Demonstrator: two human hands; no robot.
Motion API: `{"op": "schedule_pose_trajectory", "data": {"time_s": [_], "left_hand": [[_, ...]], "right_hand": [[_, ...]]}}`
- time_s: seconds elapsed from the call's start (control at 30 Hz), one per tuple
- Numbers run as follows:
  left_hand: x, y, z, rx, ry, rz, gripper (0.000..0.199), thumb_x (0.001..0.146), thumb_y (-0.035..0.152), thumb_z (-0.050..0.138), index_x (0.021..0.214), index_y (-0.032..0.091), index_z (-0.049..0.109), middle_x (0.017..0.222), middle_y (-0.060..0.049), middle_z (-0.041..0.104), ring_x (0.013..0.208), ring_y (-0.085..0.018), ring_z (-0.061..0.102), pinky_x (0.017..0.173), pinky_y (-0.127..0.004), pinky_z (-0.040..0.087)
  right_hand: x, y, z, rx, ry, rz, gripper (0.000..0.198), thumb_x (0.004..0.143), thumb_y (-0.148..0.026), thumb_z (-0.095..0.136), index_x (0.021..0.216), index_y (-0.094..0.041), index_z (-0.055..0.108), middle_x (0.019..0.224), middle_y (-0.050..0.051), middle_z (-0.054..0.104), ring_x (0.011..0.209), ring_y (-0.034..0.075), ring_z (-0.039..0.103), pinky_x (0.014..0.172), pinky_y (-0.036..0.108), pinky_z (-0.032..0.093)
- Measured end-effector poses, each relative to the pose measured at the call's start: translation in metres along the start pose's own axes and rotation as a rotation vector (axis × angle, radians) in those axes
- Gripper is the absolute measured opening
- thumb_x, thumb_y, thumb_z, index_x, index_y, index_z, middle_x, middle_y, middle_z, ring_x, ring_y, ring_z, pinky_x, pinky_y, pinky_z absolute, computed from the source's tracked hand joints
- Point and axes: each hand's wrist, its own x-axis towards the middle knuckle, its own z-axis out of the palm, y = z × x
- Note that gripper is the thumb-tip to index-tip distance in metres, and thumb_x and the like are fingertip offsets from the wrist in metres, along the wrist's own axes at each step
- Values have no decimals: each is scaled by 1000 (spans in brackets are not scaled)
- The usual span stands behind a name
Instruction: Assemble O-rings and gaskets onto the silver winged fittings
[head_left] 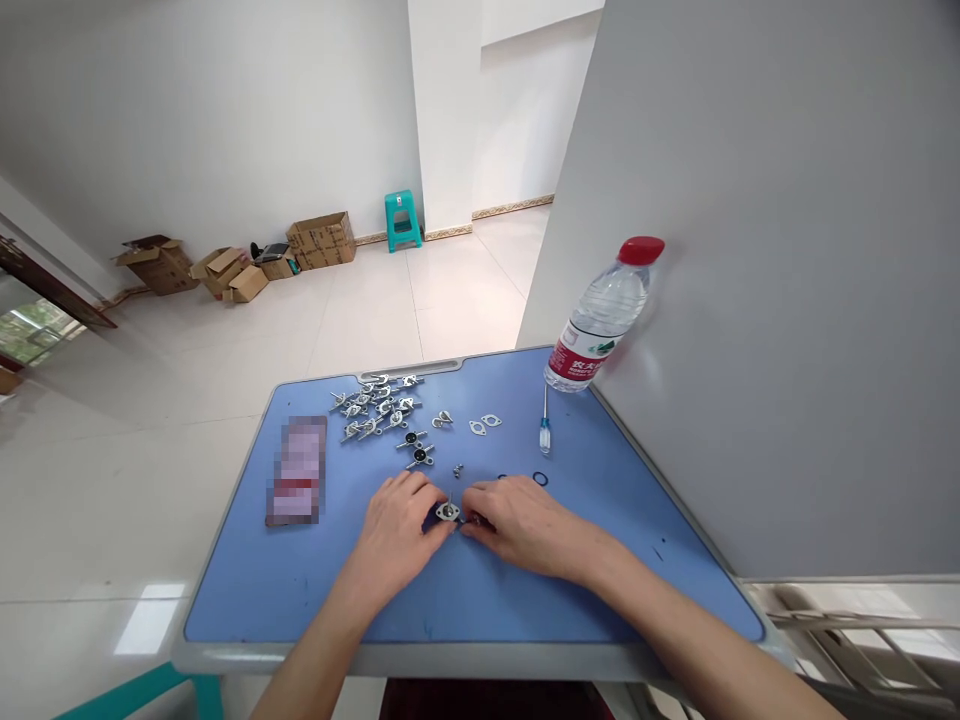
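Near the table's front middle, a small metal valve (448, 511) with an oval flange stands between my two hands. My left hand (399, 520) has its thumb and fingers closed on the valve's left side. Close against the other side is my right hand (521, 522), its fingers pinched together; whatever they grip is mostly hidden. Just beyond the hands are small screws (457, 470) and a black rubber ring (540, 479). A second dark ring is partly covered by my right hand. Two valves with black discs (421, 456) lie further left.
Several metal valves (371, 405) are heaped at the back left, by small curved metal pieces (442, 419) and two flat oval plates (491, 420). A screwdriver (545, 435) and water bottle (600, 320) are near the right-hand panel (750, 300). A blurred pinkish item (298, 470) lies left.
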Motion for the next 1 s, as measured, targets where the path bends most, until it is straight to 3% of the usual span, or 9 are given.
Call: {"op": "schedule_pose_trajectory", "data": {"time_s": [0.73, 1.0], "left_hand": [[0, -4, 6, 37, 15, 66, 7, 89, 16, 58, 86, 20, 62, 87, -2, 64, 82, -20, 57, 71, -34, 47], [1, -4, 6, 17, -17, 79, 5, 88, 16, 62, 87, 20, 62, 88, -1, 64, 82, -20, 57, 71, -34, 47]], "right_hand": [[-2, 0, 9, -66, 16, -16, 15, 90, -16, 57, 75, -17, 55, 71, 1, 64, 55, 13, 54, 51, 29, 16], [-7, -1, 0, -8, -92, 33, 12, 89, -15, 60, 78, -17, 58, 77, 2, 68, 61, 15, 59, 51, 28, 19]]}}
